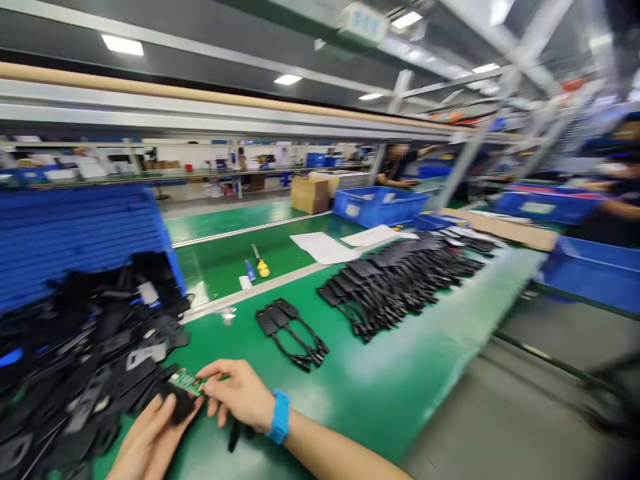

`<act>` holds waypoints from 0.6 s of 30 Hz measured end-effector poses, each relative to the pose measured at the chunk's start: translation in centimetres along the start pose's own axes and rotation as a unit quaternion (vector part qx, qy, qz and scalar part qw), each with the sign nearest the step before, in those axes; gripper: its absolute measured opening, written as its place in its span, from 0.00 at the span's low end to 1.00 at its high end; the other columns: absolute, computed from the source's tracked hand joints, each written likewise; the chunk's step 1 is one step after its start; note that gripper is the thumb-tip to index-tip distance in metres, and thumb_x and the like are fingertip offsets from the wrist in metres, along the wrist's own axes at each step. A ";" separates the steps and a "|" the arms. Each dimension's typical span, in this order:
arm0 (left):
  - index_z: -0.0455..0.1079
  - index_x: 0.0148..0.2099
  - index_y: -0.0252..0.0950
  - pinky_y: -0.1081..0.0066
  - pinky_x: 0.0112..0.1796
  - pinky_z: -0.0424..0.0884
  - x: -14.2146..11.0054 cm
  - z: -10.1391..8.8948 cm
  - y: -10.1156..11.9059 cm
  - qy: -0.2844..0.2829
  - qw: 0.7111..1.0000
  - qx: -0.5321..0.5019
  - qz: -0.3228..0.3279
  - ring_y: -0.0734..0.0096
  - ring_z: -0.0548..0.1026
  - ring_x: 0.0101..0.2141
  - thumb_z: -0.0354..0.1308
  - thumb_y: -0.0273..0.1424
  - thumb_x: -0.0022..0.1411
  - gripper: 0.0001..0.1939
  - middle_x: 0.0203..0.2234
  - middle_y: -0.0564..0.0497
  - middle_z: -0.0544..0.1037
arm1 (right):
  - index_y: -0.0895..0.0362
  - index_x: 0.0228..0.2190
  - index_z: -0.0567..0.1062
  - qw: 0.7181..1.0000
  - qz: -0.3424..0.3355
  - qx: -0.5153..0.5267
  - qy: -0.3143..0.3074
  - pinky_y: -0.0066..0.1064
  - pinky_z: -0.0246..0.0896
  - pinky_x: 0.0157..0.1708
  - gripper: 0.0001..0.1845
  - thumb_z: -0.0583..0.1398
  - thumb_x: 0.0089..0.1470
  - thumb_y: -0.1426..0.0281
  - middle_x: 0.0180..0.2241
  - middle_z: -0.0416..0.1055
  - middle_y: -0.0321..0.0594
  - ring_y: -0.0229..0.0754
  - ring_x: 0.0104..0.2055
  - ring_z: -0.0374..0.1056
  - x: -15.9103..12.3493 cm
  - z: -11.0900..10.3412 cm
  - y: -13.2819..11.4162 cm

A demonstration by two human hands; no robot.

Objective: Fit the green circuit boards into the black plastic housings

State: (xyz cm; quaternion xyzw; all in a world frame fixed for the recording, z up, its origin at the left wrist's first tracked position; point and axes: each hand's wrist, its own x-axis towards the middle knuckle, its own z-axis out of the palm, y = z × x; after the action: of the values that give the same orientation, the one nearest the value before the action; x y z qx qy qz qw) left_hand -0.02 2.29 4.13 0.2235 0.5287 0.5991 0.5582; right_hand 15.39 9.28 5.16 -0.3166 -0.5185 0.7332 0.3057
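My left hand (157, 427) is closed around a small black plastic casing (177, 403), low in the view. A green circuit board (186, 382) shows at the casing's upper side, tilted; whether it sits fully inside cannot be seen. My right hand (240, 395), with a blue band on the wrist, has its fingertips pinched at the board's right end. Below that hand hangs a black cable end (233, 437), partly hidden. To the left lies a heap of black plastic parts (95, 360), spilling from a tilted blue crate (80, 233).
Three black cabled units (277, 317) lie on the green table (360, 387), and a long row of similar ones (400, 277) stretches right. Behind are a yellow-handled screwdriver (263, 268), paper sheets (323, 247), a blue bin (377, 205) and a cardboard box (310, 195). Other people sit farther off.
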 end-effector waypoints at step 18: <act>0.59 0.59 0.38 0.65 0.50 0.65 -3.6 1.0 -1.7 -0.107 0.991 -0.056 0.065 0.64 0.70 0.47 0.66 0.24 0.53 0.33 0.46 0.43 0.73 | 0.53 0.44 0.72 0.884 -0.292 -0.364 0.019 0.28 0.61 0.31 0.13 0.54 0.59 0.74 0.34 0.65 0.40 0.38 0.33 0.65 -3.8 -0.2 1.6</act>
State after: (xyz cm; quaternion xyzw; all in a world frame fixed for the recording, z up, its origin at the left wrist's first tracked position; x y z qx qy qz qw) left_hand 2.58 -0.83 4.14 0.2891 0.4159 0.6355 0.5828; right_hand 17.64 5.97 4.10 -0.2541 -0.8118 0.3642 0.3792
